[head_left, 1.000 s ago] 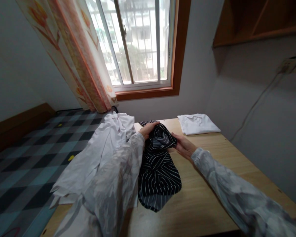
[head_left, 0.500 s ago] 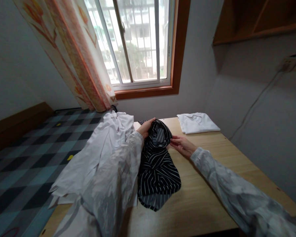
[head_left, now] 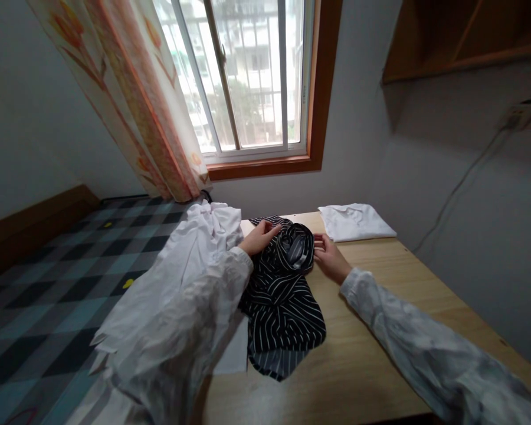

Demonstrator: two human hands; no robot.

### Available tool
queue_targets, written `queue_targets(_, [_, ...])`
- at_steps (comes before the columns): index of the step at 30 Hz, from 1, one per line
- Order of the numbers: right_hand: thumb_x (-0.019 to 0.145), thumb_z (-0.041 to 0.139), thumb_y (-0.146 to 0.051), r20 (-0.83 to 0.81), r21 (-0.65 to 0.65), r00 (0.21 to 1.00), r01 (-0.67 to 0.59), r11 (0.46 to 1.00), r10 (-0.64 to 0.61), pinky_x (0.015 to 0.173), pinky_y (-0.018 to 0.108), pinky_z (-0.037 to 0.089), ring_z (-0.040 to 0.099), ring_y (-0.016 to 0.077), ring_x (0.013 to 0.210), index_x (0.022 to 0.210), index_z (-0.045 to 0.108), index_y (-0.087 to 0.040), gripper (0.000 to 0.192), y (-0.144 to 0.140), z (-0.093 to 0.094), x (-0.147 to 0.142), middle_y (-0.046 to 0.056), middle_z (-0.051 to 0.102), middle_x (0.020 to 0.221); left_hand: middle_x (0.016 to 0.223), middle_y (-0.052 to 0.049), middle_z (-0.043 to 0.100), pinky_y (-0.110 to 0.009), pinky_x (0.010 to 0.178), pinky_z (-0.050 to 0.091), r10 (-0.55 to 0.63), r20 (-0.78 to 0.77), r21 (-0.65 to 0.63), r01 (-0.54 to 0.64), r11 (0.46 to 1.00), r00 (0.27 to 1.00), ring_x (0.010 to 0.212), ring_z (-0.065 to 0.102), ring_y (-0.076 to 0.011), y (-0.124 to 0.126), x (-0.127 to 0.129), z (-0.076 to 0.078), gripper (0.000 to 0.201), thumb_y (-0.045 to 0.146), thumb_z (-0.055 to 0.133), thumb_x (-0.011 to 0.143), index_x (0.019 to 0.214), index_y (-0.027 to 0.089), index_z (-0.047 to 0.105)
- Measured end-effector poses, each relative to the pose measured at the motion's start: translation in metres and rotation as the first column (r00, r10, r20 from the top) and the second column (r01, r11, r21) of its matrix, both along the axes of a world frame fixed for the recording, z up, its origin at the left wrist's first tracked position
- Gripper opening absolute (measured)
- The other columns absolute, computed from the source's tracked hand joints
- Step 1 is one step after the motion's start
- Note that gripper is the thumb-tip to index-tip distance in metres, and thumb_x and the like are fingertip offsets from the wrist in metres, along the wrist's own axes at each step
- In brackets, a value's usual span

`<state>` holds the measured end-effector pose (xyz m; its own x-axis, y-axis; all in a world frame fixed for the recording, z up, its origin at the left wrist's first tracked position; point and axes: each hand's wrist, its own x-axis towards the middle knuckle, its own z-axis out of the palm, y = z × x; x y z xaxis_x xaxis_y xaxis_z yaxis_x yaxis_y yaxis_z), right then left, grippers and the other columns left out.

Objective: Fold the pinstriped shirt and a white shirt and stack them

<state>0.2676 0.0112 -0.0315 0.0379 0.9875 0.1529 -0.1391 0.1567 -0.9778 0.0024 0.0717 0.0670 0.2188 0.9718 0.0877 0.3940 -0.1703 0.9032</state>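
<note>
Lying between both hands point(head_left: 292, 251): striped garment point(head_left: 283, 289)

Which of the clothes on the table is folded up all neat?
The white shirt at the far right of the table. It lies flat and square; the striped one and the other white one are rumpled.

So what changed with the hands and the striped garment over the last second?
Both hands let go of the bunched top of the black striped garment. The left hand now lies open on it; the right hand rests open at its right edge. The garment's top settled lower. The folded white shirt and white pile stayed put.
</note>
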Motion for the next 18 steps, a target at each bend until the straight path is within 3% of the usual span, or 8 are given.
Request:
queue_targets(2, [0.081,0.073,-0.021,0.202,0.178,0.976,0.043,0.983,-0.08,0.116,0.048,0.054,0.068,0.0259,0.125,0.133,0.065,-0.026,0.053,0.008,0.001,0.011,0.01,0.071,0.138,0.113,-0.01,0.081,-0.033,0.1,0.053,-0.132,-0.129,0.095,0.144,0.985,0.983,0.108,0.073,-0.0257,-0.008,-0.023,0.002,0.054,0.065,0.084,0.084,0.114,0.021,0.075])
queue_targets(5, [0.076,0.071,-0.014,0.427,0.357,0.899,-0.066,0.932,-0.1,0.135,0.052,0.033,0.054,0.0286,0.15,0.147,0.065,-0.026,0.072,0.023,0.009,0.027,0.011,0.064,0.157,0.118,-0.008,0.083,-0.032,0.102,0.054,-0.298,-0.288,0.055,0.327,0.944,0.91,0.111,0.075,-0.0272,-0.023,-0.051,0.008,0.053,0.063,0.09,0.078,0.115,0.027,0.081])
queue_targets(7, [0.073,0.073,-0.011,0.523,0.391,0.851,-0.193,0.9,-0.045,0.139,0.052,0.025,0.047,0.0297,0.158,0.152,0.066,-0.026,0.08,0.036,0.016,0.031,0.01,0.059,0.165,0.118,-0.008,0.084,-0.034,0.103,0.055,-0.337,-0.352,0.051,0.377,0.925,0.873,0.113,0.076,-0.0296,-0.032,-0.06,0.01,0.056,0.057,0.098,0.068,0.114,0.029,0.084])
queue_targets(10, [0.074,0.08,-0.014,0.599,0.383,0.799,-0.344,0.857,0.053,0.137,0.055,0.027,0.048,0.0319,0.158,0.147,0.072,-0.029,0.075,0.056,0.024,0.025,0.009,0.06,0.166,0.123,-0.01,0.083,-0.039,0.107,0.054,-0.367,-0.424,0.11,0.449,0.887,0.828,0.115,0.075,-0.0321,-0.041,-0.058,0.01,0.056,0.044,0.1,0.064,0.116,0.029,0.085])
queue_targets(14, [0.077,0.083,-0.023,0.604,0.38,0.793,-0.382,0.842,0.087,0.132,0.057,0.032,0.057,0.0339,0.147,0.108,0.086,-0.029,0.032,0.073,0.031,0.009,0.008,0.074,0.149,0.122,-0.009,0.083,-0.041,0.113,0.051,-0.376,-0.475,0.154,0.496,0.854,0.795,0.115,0.075,-0.0304,-0.043,-0.049,0.013,0.03,0.026,0.082,0.075,0.105,0.029,0.086])
queue_targets(16, [0.081,0.078,-0.027,0.554,0.358,0.828,-0.336,0.871,0.091,0.127,0.054,0.038,0.064,0.0324,0.134,0.097,0.084,-0.028,0.017,0.073,0.033,0.003,0.007,0.081,0.13,0.119,-0.008,0.083,-0.041,0.114,0.05,-0.32,-0.461,0.176,0.439,0.881,0.827,0.115,0.074,-0.0295,-0.043,-0.048,0.019,0.024,0.025,0.076,0.078,0.1,0.03,0.086])
queue_targets(18, [0.085,0.073,-0.034,0.491,0.275,0.86,-0.303,0.912,0.138,0.114,0.047,0.049,0.07,0.0287,0.11,0.092,0.082,-0.026,0.014,0.071,0.035,0.003,0.004,0.083,0.104,0.114,-0.006,0.083,-0.039,0.113,0.05,-0.229,-0.437,0.216,0.348,0.912,0.87,0.112,0.073,-0.0285,-0.042,-0.052,0.025,0.02,0.028,0.071,0.083,0.098,0.029,0.084])
